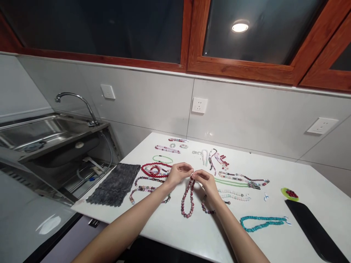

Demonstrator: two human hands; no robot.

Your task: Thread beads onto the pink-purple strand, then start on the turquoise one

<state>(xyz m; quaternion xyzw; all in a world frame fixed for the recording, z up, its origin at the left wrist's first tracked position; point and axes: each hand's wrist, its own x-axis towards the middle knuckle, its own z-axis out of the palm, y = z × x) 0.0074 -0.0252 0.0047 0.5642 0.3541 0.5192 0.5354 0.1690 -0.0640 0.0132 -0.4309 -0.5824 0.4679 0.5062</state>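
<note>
Maroon strand [192, 199] | right hand [204, 181]: pinching top | left hand [181, 173]: curled alongside

bright counter [285, 244] | lamp glare [240, 27] on cabinet glass [257, 44] | soft shadows | stretched edges | fine detail soft

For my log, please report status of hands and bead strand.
Left hand, right hand at top of reddish bead strand. Strand looped below. Other strands around, none blocking.

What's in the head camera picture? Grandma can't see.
A left hand and a right hand meet at the top of a maroon bead loop over a white countertop. Other bead strands lie around, with a gray cloth left, turquoise beads right.
</note>
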